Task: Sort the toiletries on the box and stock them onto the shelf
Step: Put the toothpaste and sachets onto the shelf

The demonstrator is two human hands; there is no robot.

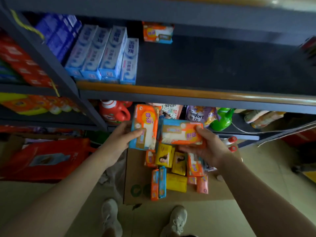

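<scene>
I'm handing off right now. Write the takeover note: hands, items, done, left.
Left hand grips an orange soap pack, held upright.
Right hand grips a second orange pack, held flat.
Both are over the box, below the shelf.
Done: one matching pack at the shelf's back, toothpaste boxes at its left.
Left: shelve both packs, then the yellow and orange packs on the box.

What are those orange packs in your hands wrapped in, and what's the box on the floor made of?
The orange packs, one in the left hand, one in the right hand, look wrapped in glossy printed plastic film: they shine and crinkle. The box looks like plain matte brown cardboard.
</scene>
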